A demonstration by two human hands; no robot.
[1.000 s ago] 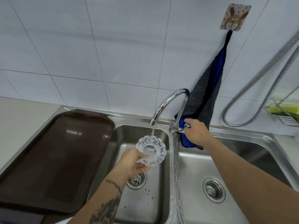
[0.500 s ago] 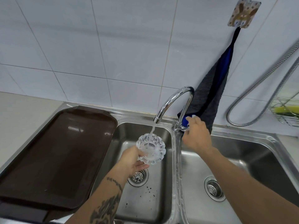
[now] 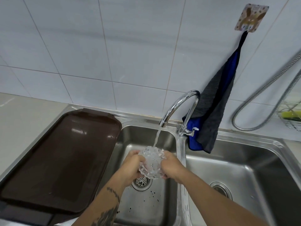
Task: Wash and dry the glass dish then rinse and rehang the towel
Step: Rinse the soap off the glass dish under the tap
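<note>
Your left hand [image 3: 130, 167] and right hand [image 3: 171, 167] both hold the glass dish [image 3: 151, 162], fingers curled round its opposite sides, above the left sink basin [image 3: 146, 209]. Water from the faucet [image 3: 173, 106] lands on the dish. Behind, the towel [image 3: 216, 111] hangs from the wall hook [image 3: 250, 17].

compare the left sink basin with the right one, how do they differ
The faucet pours into the left basin, where the left hand and right hand hold the glass dish; no stream reaches the right basin. Dark specks dot the left basin's floor; the right basin's looks free of them. The left basin looks narrower than the right. Both are stainless steel.
</note>
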